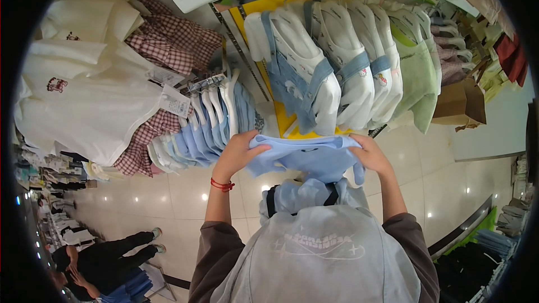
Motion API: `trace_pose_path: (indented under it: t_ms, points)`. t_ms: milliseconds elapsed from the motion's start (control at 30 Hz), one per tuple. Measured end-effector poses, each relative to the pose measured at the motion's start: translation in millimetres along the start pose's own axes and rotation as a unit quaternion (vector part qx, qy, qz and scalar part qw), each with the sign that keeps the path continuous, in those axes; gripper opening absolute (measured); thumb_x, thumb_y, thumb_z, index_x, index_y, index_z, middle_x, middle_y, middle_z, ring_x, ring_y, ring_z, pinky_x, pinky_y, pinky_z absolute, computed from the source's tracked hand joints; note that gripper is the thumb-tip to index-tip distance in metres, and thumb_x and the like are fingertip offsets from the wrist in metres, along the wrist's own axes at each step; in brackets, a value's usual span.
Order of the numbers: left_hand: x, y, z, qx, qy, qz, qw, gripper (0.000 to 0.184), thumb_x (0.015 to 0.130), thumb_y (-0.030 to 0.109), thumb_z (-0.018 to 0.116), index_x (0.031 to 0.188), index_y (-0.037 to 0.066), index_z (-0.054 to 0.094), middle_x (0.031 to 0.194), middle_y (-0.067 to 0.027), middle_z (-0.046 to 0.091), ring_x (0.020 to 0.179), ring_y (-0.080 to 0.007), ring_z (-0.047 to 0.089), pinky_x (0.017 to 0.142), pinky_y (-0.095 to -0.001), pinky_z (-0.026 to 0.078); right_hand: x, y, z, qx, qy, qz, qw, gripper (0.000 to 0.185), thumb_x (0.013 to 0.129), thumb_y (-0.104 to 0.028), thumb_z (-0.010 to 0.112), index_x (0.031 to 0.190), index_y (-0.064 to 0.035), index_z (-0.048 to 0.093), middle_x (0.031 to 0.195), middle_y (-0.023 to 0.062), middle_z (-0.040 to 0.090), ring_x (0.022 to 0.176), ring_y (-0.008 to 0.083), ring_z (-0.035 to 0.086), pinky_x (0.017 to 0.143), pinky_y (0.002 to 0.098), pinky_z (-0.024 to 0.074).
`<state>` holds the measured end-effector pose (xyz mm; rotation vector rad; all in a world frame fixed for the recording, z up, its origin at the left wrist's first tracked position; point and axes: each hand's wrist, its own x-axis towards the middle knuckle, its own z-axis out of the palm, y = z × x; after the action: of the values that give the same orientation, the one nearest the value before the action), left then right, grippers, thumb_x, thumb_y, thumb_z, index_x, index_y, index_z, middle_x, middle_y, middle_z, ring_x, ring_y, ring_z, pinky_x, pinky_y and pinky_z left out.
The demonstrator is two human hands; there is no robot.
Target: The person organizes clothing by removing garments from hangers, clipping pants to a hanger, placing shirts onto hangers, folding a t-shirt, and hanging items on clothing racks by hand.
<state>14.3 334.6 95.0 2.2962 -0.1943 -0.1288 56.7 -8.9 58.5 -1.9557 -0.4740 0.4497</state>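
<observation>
Far left, a white shirt (95, 95) with checked cloth (168, 39) beside it; next, blue garments on hangers (199, 129). The left hand (240, 154), below it a red bracelet (222, 186), has its grip closed on one end of a light-blue garment (306, 156), spread between both hands near hanging denim-trimmed tops (303, 78); the right hand's (369, 154) grip pinches the opposite end.

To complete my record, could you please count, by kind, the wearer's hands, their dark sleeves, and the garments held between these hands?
Left hand and right hand: 2
Dark sleeves: 2
Light blue garment, held: 1
Total: 5
</observation>
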Motion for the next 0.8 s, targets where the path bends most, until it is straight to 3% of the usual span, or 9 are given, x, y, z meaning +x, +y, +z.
trace_pose_path:
  t_ms: [67, 167, 267, 400, 467, 500, 600, 700, 800]
  points:
    - [2.5, -9.7, 0.5, 0.058, -0.022, 0.004, 0.998, 0.032, 0.082, 0.029, 0.063, 0.078, -0.003, 0.055, 0.064, -0.0161, 0.055, 0.054, -0.0291, 0.046, 0.055, -0.0308, 0.041, 4.6, -3.7, -7.9, 0.060, -0.015, 0.022, 0.998, 0.024, 0.084, -0.019, 0.055, 0.095, 0.0030, 0.057, 0.074, 0.0067, 0.058, 0.068, 0.0115, 0.051, 0.066, 0.0273, 0.0434]
    - [-5.1, -14.7, 4.1, 0.007, -0.064, -0.062, 0.996, 0.030, 0.086, 0.029, 0.058, 0.084, -0.001, 0.059, 0.069, -0.0101, 0.061, 0.054, -0.0216, 0.048, 0.054, -0.0300, 0.041, 1.7, -26.2, -16.9, 0.140, -0.041, 0.032, 0.989, 0.030, 0.089, -0.025, 0.052, 0.096, 0.0030, 0.058, 0.079, 0.0014, 0.058, 0.072, 0.0099, 0.050, 0.068, 0.0268, 0.0430]
    - [-18.9, 7.7, 28.1, -0.275, -0.035, -0.118, 0.953, 0.033, 0.091, 0.029, 0.051, 0.092, -0.002, 0.061, 0.079, -0.0006, 0.060, 0.072, -0.0088, 0.051, 0.067, -0.0229, 0.042, -0.6, -39.0, -4.9, 0.180, -0.016, 0.009, 0.983, 0.034, 0.092, -0.030, 0.049, 0.097, 0.0022, 0.058, 0.082, -0.0009, 0.058, 0.074, 0.0091, 0.049, 0.068, 0.0258, 0.0422]
    - [-22.1, 31.1, 62.6, -0.402, 0.071, -0.153, 0.900, 0.037, 0.095, 0.031, 0.045, 0.103, -0.003, 0.058, 0.087, 0.0001, 0.060, 0.075, -0.0086, 0.050, 0.069, -0.0253, 0.042, 6.4, -43.5, 17.3, 0.189, 0.099, 0.031, 0.976, 0.034, 0.093, -0.032, 0.048, 0.095, 0.0006, 0.059, 0.080, -0.0027, 0.056, 0.073, 0.0075, 0.047, 0.065, 0.0244, 0.0405]
    - [-17.7, 46.4, 72.8, -0.480, 0.110, -0.173, 0.853, 0.039, 0.096, 0.030, 0.043, 0.110, -0.004, 0.054, 0.094, -0.0033, 0.059, 0.084, -0.0098, 0.051, 0.077, -0.0244, 0.041, 8.5, -45.9, 26.8, 0.181, 0.132, 0.053, 0.973, 0.034, 0.092, -0.031, 0.049, 0.092, 0.0009, 0.058, 0.072, 0.0000, 0.056, 0.065, 0.0088, 0.048, 0.059, 0.0260, 0.0397]
    - [-15.7, 49.2, 79.0, -0.458, 0.113, -0.161, 0.867, 0.039, 0.096, 0.030, 0.042, 0.112, -0.004, 0.052, 0.098, -0.0043, 0.058, 0.088, -0.0106, 0.051, 0.080, -0.0247, 0.041, 9.3, -48.3, 32.4, 0.177, 0.148, 0.063, 0.971, 0.033, 0.092, -0.031, 0.050, 0.090, 0.0010, 0.058, 0.067, 0.0014, 0.055, 0.062, 0.0094, 0.048, 0.057, 0.0268, 0.0393]
    - [-10.8, 54.5, 94.2, -0.405, 0.103, -0.121, 0.901, 0.039, 0.097, 0.030, 0.038, 0.115, -0.003, 0.049, 0.105, -0.0065, 0.056, 0.095, -0.0127, 0.050, 0.086, -0.0257, 0.039, 5.3, -72.0, 55.4, 0.051, 0.043, 0.016, 0.998, 0.031, 0.090, -0.027, 0.051, 0.080, 0.0017, 0.055, 0.055, 0.0101, 0.052, 0.049, 0.0190, 0.050, 0.048, 0.0326, 0.0377]
    - [-9.8, 64.6, 104.4, -0.402, 0.102, -0.062, 0.908, 0.038, 0.098, 0.029, 0.033, 0.112, -0.002, 0.049, 0.102, -0.0060, 0.055, 0.093, -0.0124, 0.049, 0.084, -0.0260, 0.039, 9.2, -83.5, 74.9, -0.019, 0.039, -0.121, 0.992, 0.029, 0.088, -0.023, 0.052, 0.072, 0.0011, 0.049, 0.052, 0.0176, 0.048, 0.046, 0.0310, 0.051, 0.045, 0.0392, 0.0369]
    - [-12.7, 57.7, 100.3, -0.430, 0.070, -0.120, 0.892, 0.038, 0.099, 0.029, 0.032, 0.113, -0.002, 0.049, 0.098, -0.0044, 0.054, 0.088, -0.0100, 0.048, 0.081, -0.0249, 0.040, 11.7, -91.5, 69.9, -0.051, -0.013, -0.097, 0.994, 0.025, 0.085, -0.021, 0.054, 0.075, -0.0002, 0.046, 0.056, 0.0175, 0.052, 0.054, 0.0353, 0.056, 0.049, 0.0430, 0.0382]
